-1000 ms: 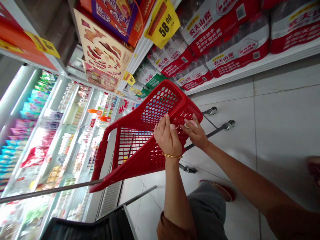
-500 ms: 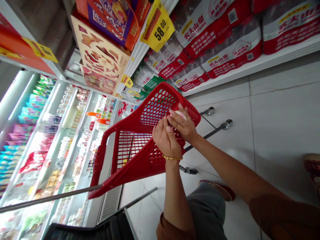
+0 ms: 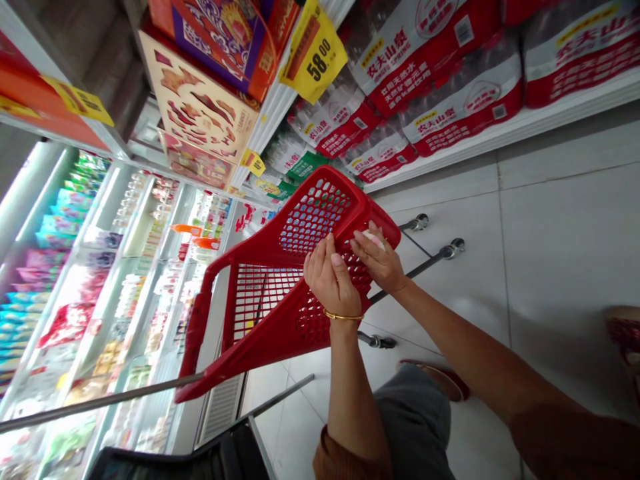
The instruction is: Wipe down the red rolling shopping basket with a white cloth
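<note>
Loosely curled, the left hand hides its palm, so whether it grips anything cannot be told. Just beside it, the right hand has thumb and fingers closed around a small pale item, whitish with pink, mostly covered. Past both hands, a red shopping cart with perforated sides stands between them and packs of bottled water. Farther off, colourful packages sit brightly lit.

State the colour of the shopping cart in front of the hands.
The shopping cart is red, seen best in the head view.
</note>
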Available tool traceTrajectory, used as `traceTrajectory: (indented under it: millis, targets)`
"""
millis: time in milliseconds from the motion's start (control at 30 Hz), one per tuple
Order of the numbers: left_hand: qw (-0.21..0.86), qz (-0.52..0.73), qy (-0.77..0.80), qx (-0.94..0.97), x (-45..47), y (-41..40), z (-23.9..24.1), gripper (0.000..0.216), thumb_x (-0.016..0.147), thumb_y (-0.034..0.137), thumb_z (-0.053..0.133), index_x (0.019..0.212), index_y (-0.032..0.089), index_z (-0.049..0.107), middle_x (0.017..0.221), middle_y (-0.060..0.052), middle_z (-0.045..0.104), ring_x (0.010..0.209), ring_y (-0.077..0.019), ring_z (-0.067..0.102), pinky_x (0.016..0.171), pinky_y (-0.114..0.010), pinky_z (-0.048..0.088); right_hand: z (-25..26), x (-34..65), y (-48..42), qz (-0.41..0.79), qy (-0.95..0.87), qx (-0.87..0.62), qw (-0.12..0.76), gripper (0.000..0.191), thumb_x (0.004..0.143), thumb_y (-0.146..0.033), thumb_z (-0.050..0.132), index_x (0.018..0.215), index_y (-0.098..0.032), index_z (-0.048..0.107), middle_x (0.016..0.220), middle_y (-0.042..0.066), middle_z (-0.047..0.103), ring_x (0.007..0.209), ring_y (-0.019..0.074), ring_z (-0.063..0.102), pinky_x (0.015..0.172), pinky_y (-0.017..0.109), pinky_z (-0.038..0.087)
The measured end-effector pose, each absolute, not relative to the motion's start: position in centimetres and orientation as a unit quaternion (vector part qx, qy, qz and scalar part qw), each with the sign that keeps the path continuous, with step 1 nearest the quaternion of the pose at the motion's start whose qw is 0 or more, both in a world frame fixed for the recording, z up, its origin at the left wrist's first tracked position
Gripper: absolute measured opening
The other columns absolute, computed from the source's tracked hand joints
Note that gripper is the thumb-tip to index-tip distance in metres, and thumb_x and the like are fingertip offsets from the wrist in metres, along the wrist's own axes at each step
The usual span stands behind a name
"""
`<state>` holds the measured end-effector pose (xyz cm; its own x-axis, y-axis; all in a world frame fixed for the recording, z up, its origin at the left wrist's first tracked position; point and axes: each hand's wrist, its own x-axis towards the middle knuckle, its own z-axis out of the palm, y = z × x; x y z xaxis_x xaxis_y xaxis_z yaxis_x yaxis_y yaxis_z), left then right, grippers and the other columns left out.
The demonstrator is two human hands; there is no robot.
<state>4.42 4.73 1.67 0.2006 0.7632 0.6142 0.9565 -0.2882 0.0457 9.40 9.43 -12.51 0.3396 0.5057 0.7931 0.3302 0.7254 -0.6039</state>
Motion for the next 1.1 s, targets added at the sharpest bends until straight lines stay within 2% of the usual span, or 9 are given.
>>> traceTrajectory:
  millis: [133, 400, 600, 767, 867, 1000, 1100]
  targets:
    - [0.174, -0.279, -0.574, -0.75, 4.4, 4.7, 1.6, 0.049, 0.103, 0.036, 0.026, 0.127, 0.014, 0.063, 0.125, -0.015, 0.068, 0.119, -0.0213, 0.06, 0.108, -0.039, 0.037, -14.6, 9.3, 8.6, 0.042, -0.57, -0.386, 0.724, 0.061, 0.098, -0.011, 0.044, 0.152, -0.031, 0.025, 0.142, 0.002, 0.057, 0.147, 0.0218, 0.028, 0.12, 0.045, 0.037]
    - [0.178, -0.277, -0.584, -0.742, 4.1, 4.8, 1.4, 0.049, 0.103, 0.036, 0.026, 0.128, 0.016, 0.063, 0.126, -0.013, 0.068, 0.12, -0.0209, 0.06, 0.109, -0.041, 0.036, -17.5, 8.8, 8.0, 0.057, -0.576, -0.397, 0.712, 0.059, 0.098, -0.009, 0.044, 0.151, -0.031, 0.029, 0.143, 0.003, 0.055, 0.146, 0.0231, 0.032, 0.116, 0.044, 0.043]
    - [0.195, -0.273, -0.57, -0.75, 4.2, 4.8, 1.3, 0.049, 0.103, 0.034, 0.026, 0.128, 0.012, 0.062, 0.126, -0.014, 0.068, 0.12, -0.0208, 0.06, 0.109, -0.039, 0.036, -18.6, 8.9, 8.0, 0.056, -0.573, -0.395, 0.716, 0.058, 0.097, -0.006, 0.043, 0.148, -0.031, 0.036, 0.142, 0.005, 0.056, 0.141, 0.0214, 0.041, 0.115, 0.043, 0.045]
    - [0.212, -0.261, -0.567, -0.752, 4.1, 4.8, 1.2, 0.05, 0.103, 0.036, 0.025, 0.129, 0.012, 0.061, 0.127, -0.015, 0.067, 0.121, -0.0207, 0.059, 0.111, -0.039, 0.033, -17.4, 9.2, 7.8, 0.071, -0.551, -0.413, 0.722, 0.056, 0.095, -0.01, 0.049, 0.145, -0.033, 0.042, 0.145, 0.005, 0.054, 0.143, 0.0236, 0.038, 0.113, 0.044, 0.046]
    - [0.214, -0.255, -0.572, -0.749, 4.2, 4.7, 1.1, 0.052, 0.103, 0.038, 0.024, 0.13, 0.013, 0.061, 0.129, -0.015, 0.066, 0.122, -0.0208, 0.058, 0.111, -0.039, 0.032, -14.5, 9.3, 8.1, 0.071, -0.537, -0.408, 0.735, 0.056, 0.093, -0.016, 0.057, 0.144, -0.035, 0.044, 0.147, 0.004, 0.052, 0.145, 0.0248, 0.033, 0.115, 0.048, 0.043]
    - [0.209, -0.259, -0.589, -0.736, 4.3, 4.7, 1.0, 0.054, 0.103, 0.041, 0.022, 0.131, 0.015, 0.06, 0.129, -0.014, 0.065, 0.122, -0.0207, 0.058, 0.113, -0.04, 0.03, -10.6, 8.8, 9.3, 0.073, -0.54, -0.417, 0.728, 0.051, 0.095, -0.029, 0.056, 0.143, -0.038, 0.043, 0.151, -0.001, 0.047, 0.149, 0.0261, 0.024, 0.121, 0.057, 0.029]
    - [0.199, -0.268, -0.595, -0.731, 4.6, 4.7, 0.9, 0.054, 0.103, 0.04, 0.022, 0.129, 0.016, 0.061, 0.128, -0.013, 0.066, 0.121, -0.02, 0.058, 0.114, -0.04, 0.029, -10.0, 8.5, 10.2, 0.056, -0.533, -0.41, 0.738, 0.052, 0.096, -0.034, 0.054, 0.145, -0.043, 0.039, 0.148, -0.005, 0.051, 0.15, 0.0238, 0.019, 0.124, 0.054, 0.022]
